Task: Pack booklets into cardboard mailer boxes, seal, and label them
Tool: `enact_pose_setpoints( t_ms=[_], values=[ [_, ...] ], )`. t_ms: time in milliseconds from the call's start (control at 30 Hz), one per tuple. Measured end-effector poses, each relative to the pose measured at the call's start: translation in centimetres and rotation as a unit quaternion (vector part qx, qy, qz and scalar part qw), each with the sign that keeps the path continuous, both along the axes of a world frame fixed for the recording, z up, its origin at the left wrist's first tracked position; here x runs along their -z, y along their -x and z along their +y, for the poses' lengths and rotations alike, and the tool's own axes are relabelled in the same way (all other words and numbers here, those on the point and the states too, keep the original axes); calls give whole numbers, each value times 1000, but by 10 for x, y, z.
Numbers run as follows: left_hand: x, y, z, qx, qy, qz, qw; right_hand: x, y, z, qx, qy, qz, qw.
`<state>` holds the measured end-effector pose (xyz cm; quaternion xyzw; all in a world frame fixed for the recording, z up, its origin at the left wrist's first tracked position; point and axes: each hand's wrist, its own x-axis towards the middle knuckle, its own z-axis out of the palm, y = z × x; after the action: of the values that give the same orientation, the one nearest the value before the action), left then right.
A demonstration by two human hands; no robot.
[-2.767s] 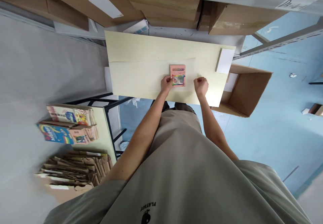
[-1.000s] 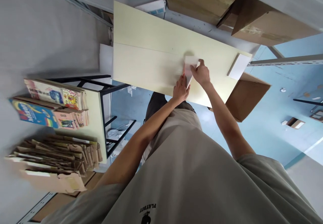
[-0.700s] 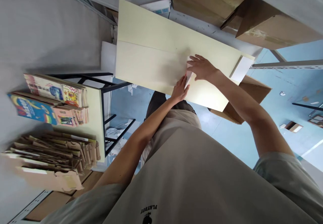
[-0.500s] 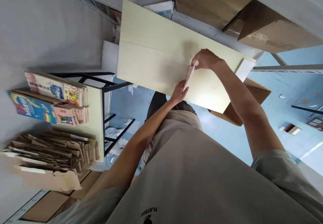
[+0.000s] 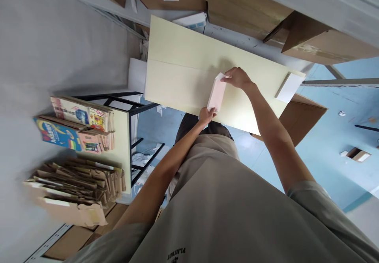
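Over the worktop [image 5: 177,69], both hands grip a thin pink booklet [image 5: 217,92], left hand [image 5: 206,115] at its near edge, right hand [image 5: 237,77] at its far corner; judged light, flexible, best held by edges.

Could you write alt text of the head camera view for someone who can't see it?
A person's two hands, left hand and right hand, hold a thin pale pink booklet by its ends over a cream-coloured table. Brown cardboard boxes sit behind.

Beside you, on your left, colourful booklets [image 5: 79,130] and folded cardboard sleeves [image 5: 77,186] lie stacked; brown cartons [image 5: 245,6] sit above, a white pad [image 5: 289,88] at the right.
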<state>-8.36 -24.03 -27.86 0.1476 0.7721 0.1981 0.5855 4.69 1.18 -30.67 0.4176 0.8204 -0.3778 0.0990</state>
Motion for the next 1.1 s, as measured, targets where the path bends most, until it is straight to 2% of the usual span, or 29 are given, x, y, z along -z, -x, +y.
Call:
enact_pose_setpoints(
  t_ms=[100,200,333,500,567,633,700,767,833,867,933,1000,1100],
  values=[
    [1,2,6,-101,51,-54,992,5,16,-16,37,8,-53,998],
    [2,10,14,-115,82,-88,986,8,31,-33,67,-17,-83,994],
    [0,18,24,-88,107,-130,982,10,37,-51,115,-45,-92,988],
    [-10,12,26,-29,132,-211,968,14,33,-63,135,-69,-88,985],
    [-14,13,25,27,131,-248,960,12,33,-70,146,-84,-97,981],
    [-17,26,25,109,114,-266,951,8,36,-84,161,-124,-95,975],
    [-17,54,25,193,59,-221,954,1,41,-105,151,-167,-74,972],
    [-15,99,24,245,-36,-86,965,-5,47,-131,102,-172,-50,979],
    [-9,160,20,228,-133,115,958,-8,49,-154,53,-138,-48,988],
    [-5,194,17,208,-155,194,946,-9,48,-163,42,-120,-54,990],
    [2,262,8,155,-143,298,931,-11,45,-176,52,-97,-72,991],
    [8,322,0,115,-81,344,928,-12,42,-182,90,-95,-98,987],
    [15,380,-4,133,-23,286,949,-18,47,-186,149,-97,-138,974]
  ],
)
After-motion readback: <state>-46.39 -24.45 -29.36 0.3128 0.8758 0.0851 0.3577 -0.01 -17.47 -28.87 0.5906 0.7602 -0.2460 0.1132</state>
